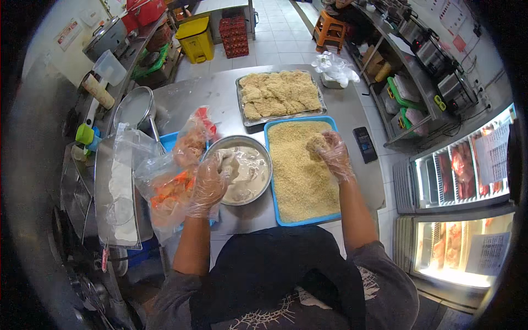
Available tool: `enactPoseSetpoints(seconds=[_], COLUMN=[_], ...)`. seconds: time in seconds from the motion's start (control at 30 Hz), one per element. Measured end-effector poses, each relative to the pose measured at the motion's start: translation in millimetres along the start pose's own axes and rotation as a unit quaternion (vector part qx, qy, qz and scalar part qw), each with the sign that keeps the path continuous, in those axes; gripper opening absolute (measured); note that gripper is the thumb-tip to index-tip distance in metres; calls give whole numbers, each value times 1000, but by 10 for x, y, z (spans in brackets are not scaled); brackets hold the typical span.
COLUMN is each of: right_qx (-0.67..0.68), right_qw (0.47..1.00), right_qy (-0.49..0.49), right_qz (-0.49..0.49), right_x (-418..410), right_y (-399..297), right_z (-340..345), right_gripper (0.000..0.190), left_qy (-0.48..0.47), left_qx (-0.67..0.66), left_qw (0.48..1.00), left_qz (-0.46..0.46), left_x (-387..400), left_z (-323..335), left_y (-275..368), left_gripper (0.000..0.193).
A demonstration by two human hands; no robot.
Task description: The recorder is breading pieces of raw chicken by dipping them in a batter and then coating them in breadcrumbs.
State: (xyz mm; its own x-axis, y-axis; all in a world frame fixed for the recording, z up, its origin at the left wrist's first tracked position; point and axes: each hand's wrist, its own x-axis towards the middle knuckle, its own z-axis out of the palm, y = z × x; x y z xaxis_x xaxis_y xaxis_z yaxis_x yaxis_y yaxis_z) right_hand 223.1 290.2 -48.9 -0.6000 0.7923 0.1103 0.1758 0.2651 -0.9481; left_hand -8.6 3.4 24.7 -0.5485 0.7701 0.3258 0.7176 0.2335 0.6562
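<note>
My left hand (pixel 209 181), in a clear plastic glove, holds a wet, batter-coated piece of food (pixel 229 165) at the left side of a round metal bowl (pixel 269 154). Pale liquid batter (pixel 249 183) with pieces in it fills much of the bowl. Over a blue tray (pixel 303 119) of breadcrumbs (pixel 303 181), my gloved right hand (pixel 337 156) grips a crumb-coated piece (pixel 317 144). Behind the blue tray, a metal tray (pixel 241 103) is heaped with breaded pieces (pixel 280 93). Clear plastic bags (pixel 173 192) with orange and pinkish contents lie left of my left hand.
A container of white powder (pixel 122 198) stands at the left, near a whisk (pixel 155 132) and a round vessel of whitish liquid (pixel 134 108). A phone (pixel 365 144) lies on the right of the metal table (pixel 206 88). Lit display fridges (pixel 458 173) line the right. A person (pixel 348 16) is at the back.
</note>
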Motion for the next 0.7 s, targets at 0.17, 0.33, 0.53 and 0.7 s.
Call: enactPoseSetpoints(seconds=[0.17,0.33,0.53,0.7], right_qx=[-9,166,196,161], right_qw=[999,984,977,980], right_qy=[-20,-56,-81,-115], right_qz=[26,13,-14,31], right_x=[181,753,1804,2601], right_y=[-146,-243,-116,58], right_z=[91,237,431,781], right_gripper=[49,46,47,56], left_qy=[-37,-80,-74,-76], left_qx=[4,-12,38,17], left_qw=[999,997,997,994], left_qz=[13,-1,-9,-72], left_x=[-68,76,0,90], left_z=[64,-115,-113,-253], left_y=[-110,184,-14,210], left_gripper=[31,34,28,27])
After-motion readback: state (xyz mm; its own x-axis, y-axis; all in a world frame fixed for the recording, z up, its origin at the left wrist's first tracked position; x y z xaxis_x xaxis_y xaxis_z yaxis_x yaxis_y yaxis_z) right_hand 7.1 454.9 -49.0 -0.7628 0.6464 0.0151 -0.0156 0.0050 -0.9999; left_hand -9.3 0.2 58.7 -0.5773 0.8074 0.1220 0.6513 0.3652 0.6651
